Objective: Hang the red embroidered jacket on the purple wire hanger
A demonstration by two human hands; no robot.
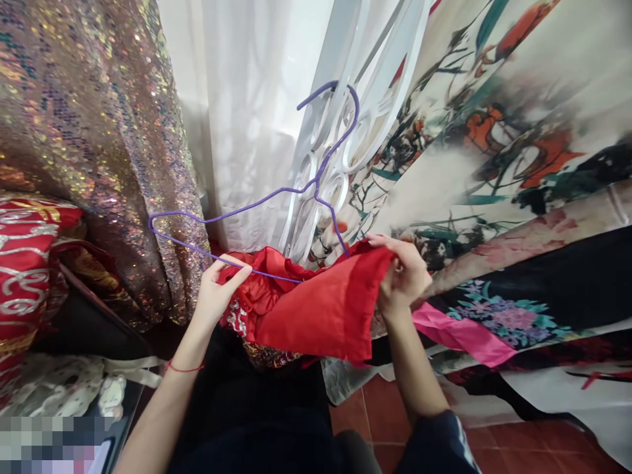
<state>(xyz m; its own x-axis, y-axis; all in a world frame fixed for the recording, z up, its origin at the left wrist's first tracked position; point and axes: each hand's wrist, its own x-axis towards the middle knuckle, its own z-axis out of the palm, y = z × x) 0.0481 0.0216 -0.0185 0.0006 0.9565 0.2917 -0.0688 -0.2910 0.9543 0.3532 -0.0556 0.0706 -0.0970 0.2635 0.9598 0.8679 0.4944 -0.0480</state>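
A purple clothes hanger (237,209) is tilted in front of me, its hook up and its right end hidden inside a red satin garment (316,309). My left hand (220,286) pinches the hanger's lower bar, thumb on top, beside the garment's bunched left part. At the garment's right end, my right hand (407,270) is closed on the red fabric edge; some of its fingers are behind the cloth. Silver embroidery and a patterned hem show at the garment's lower left.
A sequined curtain (99,131) hangs at left, near red embroidered clothing (29,276). White scrolled metalwork (340,164) stands behind the hanger. Floral fabric (474,145) and a black embroidered garment (557,289) hang at right. A pink ribbon (469,332) lies near my right forearm, above tiled floor (385,408).
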